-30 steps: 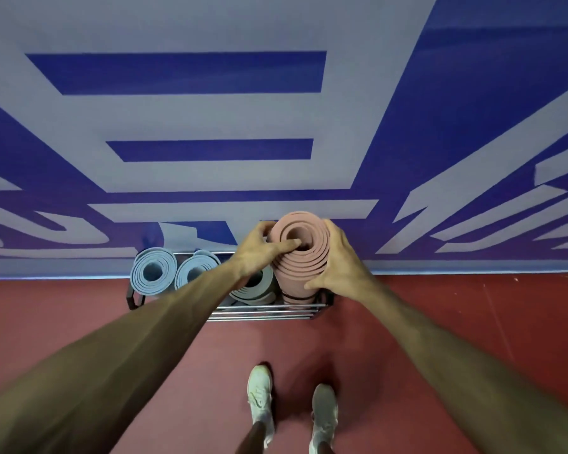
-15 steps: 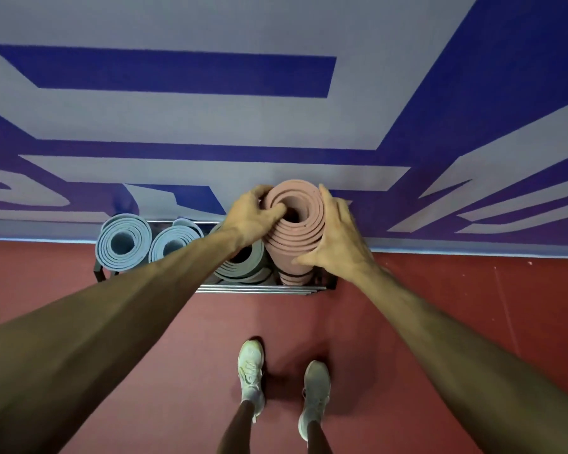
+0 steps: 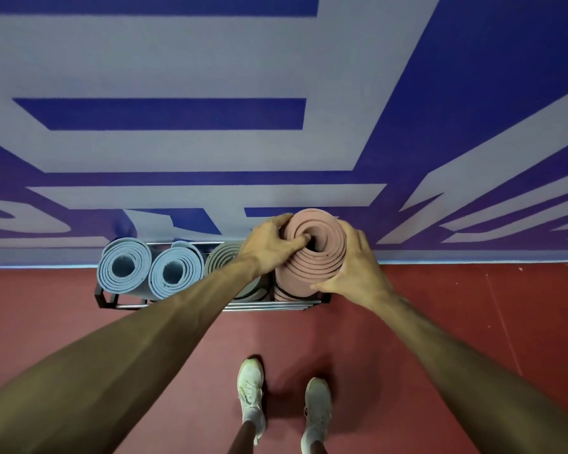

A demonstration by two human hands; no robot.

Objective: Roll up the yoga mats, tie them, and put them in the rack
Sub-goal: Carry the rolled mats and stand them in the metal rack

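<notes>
Both hands grip our pink mat [image 3: 322, 257], upright at the right end of the rack [image 3: 107, 298]: left hand [image 3: 269, 244] curled over its top, right hand [image 3: 354, 273] wrapped round its side.

Red floor [image 3: 440, 326]: metal rack [image 3: 107, 298] stands at foot of wall [image 3: 177, 152]. In rack, upright: two blue mats [image 3: 123, 265] at rack's left end, grey-green mat [image 3: 223, 257] next, pink mat [image 3: 312, 270] at rack's right end. White shoes [image 3: 251, 388] on floor, before rack.
</notes>
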